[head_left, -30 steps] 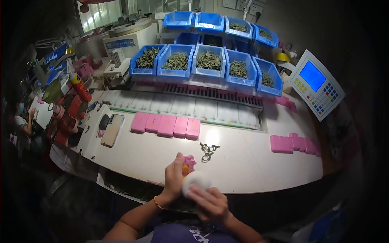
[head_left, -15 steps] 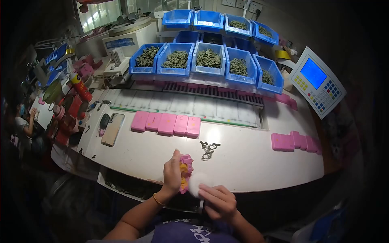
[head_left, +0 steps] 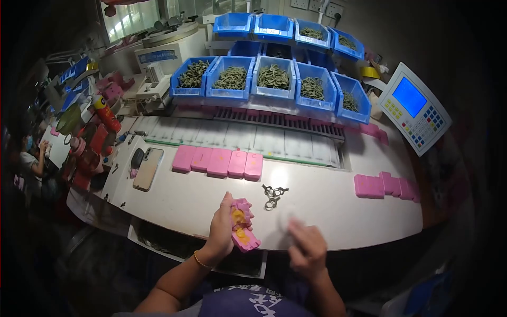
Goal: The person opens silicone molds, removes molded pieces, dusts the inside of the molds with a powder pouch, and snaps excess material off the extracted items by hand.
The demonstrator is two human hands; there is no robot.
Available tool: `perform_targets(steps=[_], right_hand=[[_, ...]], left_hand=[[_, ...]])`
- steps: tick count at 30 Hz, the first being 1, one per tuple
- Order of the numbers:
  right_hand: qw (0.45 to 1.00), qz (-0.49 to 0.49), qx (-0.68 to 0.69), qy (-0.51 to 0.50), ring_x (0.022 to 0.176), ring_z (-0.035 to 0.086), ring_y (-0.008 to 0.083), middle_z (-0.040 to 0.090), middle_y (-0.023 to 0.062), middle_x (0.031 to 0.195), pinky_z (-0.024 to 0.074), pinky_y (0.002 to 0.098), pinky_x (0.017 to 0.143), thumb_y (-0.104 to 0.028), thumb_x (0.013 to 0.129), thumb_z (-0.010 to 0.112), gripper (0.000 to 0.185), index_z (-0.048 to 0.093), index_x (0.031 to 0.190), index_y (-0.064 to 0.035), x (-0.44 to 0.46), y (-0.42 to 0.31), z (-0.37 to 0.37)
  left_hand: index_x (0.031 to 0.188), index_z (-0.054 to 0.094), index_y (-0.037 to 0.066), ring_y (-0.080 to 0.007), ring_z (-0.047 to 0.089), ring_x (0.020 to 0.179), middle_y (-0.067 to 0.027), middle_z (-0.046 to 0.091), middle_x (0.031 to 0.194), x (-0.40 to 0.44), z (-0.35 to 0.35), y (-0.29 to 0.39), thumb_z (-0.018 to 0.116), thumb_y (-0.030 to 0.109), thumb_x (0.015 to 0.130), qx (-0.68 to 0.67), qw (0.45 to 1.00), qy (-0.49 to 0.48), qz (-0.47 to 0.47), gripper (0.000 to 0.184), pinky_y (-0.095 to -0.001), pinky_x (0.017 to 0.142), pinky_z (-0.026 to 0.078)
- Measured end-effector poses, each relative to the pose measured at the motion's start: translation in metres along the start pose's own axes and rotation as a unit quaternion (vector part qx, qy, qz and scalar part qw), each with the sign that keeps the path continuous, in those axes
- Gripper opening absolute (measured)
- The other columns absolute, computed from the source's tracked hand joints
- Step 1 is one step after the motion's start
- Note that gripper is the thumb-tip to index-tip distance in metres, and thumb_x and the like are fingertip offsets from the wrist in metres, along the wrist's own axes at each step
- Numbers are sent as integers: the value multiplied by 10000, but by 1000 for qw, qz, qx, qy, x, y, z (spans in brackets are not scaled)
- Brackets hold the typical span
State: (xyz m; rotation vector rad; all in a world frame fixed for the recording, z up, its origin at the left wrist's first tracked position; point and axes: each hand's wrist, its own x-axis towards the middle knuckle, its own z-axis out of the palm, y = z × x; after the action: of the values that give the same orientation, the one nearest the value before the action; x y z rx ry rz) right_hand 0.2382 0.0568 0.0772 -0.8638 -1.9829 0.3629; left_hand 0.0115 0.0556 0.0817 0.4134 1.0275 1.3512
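Observation:
My left hand (head_left: 221, 227) is closed around a pink rubber mold (head_left: 247, 242) with a bumpy edge and yellow patches on its inner face. It is held up near the table's front edge. To the right, my right hand (head_left: 307, 248) is blurred by motion, its fingers pinched on a soft white pad (head_left: 285, 215) that shows only as a pale smear. Beyond both hands, a few small grey metal ring-shaped pieces (head_left: 273, 195) lie on the white tabletop (head_left: 327, 211).
A row of pink blocks (head_left: 217, 161) and a phone (head_left: 148, 169) lie behind my left hand. More pink blocks (head_left: 369, 186) sit at right. Blue bins (head_left: 231, 92) of metal pieces stand at the back, beside a keypad panel (head_left: 417, 108). Another person (head_left: 33, 161) is at far left.
My right hand has moved right and away from the mold, taking the white pad along. The mold has turned in my left hand, and its lower part now shows more.

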Motion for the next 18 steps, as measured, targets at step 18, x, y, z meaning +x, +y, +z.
perform_targets(steps=[18], right_hand=[[984, 124, 22, -122, 956, 555, 211, 617, 106, 1137, 468, 313, 846, -182, 932, 677, 506, 497, 1373, -12, 2, -9, 48]], left_hand=[[1222, 559, -1, -173, 564, 1113, -98, 591, 1250, 11, -29, -43, 517, 400, 1014, 26, 984, -172, -38, 453, -291, 920, 449]])
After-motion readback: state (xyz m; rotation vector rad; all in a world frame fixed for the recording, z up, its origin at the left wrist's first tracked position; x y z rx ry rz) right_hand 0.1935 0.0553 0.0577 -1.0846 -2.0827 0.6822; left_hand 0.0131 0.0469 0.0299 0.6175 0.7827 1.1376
